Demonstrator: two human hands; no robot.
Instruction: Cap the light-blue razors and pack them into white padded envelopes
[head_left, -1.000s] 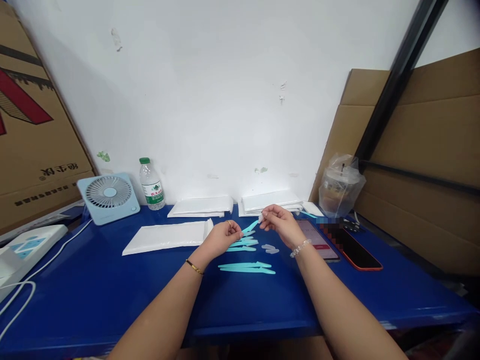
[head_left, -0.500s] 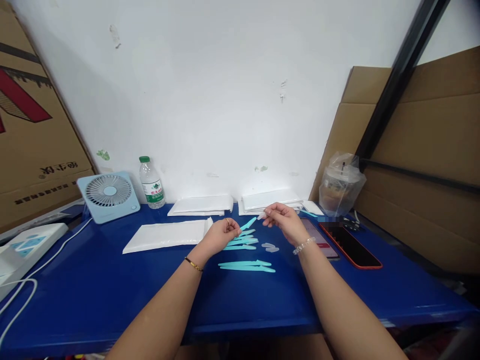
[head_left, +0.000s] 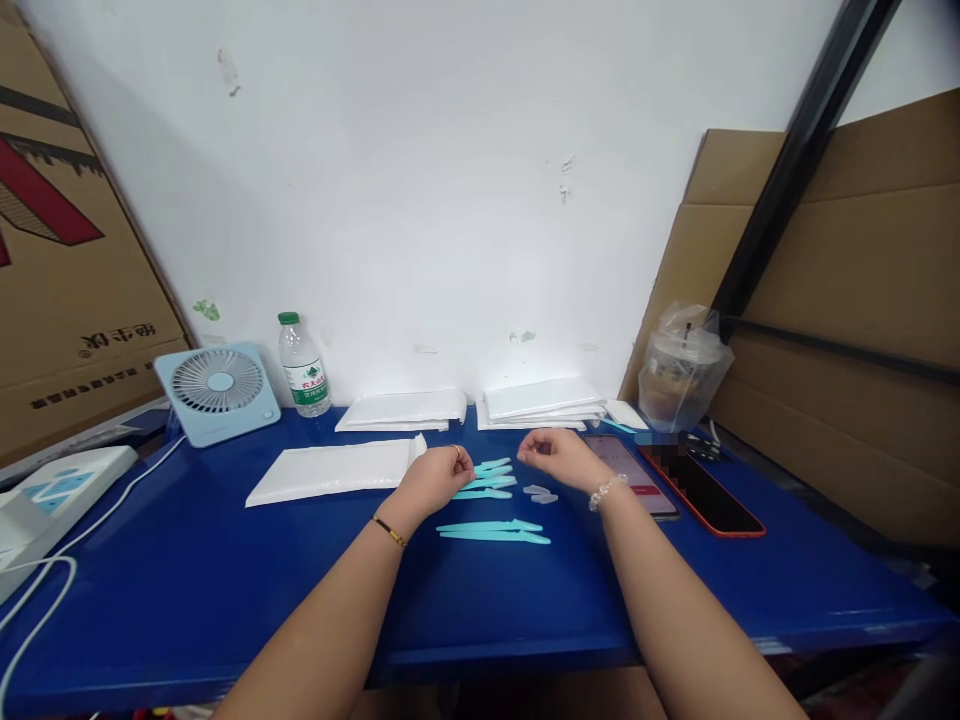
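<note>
My left hand [head_left: 442, 472] is closed, thumb and fingertips pinched together at the handle ends of several turquoise eyebrow razors [head_left: 491, 483]. What sits between its fingertips is hidden. To the right, my right hand [head_left: 556, 456] hovers with fingers curled and tips pressed together; anything small inside them cannot be made out. Small clear plastic blade caps [head_left: 541, 495] lie on the table just below the right hand. Nearer to me, two more turquoise razors [head_left: 491, 532] rest side by side, apart from both hands.
White padded packets [head_left: 330, 472] lie left of my hand, with more packets [head_left: 540, 400] along the wall. A fan [head_left: 219, 393] and a water bottle [head_left: 304, 368] stand at the back left. Two phones [head_left: 709, 492] and a bagged drink cup [head_left: 679, 375] are on the right.
The raised razor in my left hand and the clear cap in my right fingers no longer show. My left hand has lowered slightly toward the razors; my right hand has dropped slightly.
</note>
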